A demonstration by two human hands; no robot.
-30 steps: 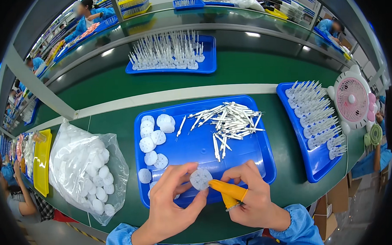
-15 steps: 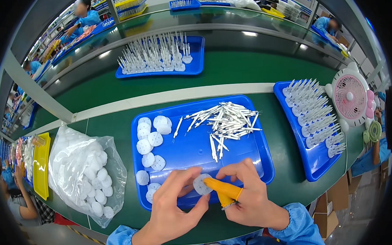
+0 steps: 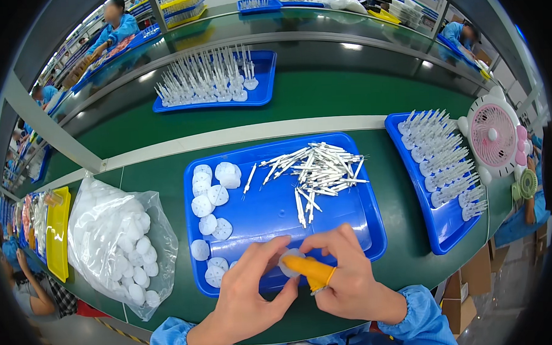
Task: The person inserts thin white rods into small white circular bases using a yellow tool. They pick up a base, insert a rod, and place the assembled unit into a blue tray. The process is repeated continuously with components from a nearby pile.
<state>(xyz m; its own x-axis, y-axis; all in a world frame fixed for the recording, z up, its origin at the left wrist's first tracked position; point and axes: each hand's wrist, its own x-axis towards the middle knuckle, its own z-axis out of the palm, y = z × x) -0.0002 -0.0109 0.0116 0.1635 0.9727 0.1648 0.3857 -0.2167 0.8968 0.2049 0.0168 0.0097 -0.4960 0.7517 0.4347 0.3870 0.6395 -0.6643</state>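
Note:
Over the near edge of a blue tray (image 3: 281,147), both hands meet at one small round whitish translucent plastic cup (image 3: 290,253). My left hand (image 3: 249,289) is closed, its fingertips around the cup's left side. My right hand (image 3: 346,273) wears a yellow finger cover; that finger presses into the cup, while the bare index finger touches its upper rim. Its underside is hidden. Similar cups (image 3: 218,195) lie along the tray's left side, some overlapping. A heap of thin white sticks with fine wire ends (image 3: 324,171) fills the far right part; one lies apart.
Left stands a clear bag of white cups (image 3: 133,256), beside a yellow tray (image 3: 59,232). Right, a blue tray of cups with upright sticks (image 3: 436,240) adjoins a pink-and-white fan (image 3: 493,134). Another filled blue tray (image 3: 264,81) is on the green conveyor belt (image 3: 334,85). Co-workers sit beyond.
My yellow-covered finger has moved further over the cup, and my right index finger has come onto its rim. The filled tray on the belt has shifted slightly left.

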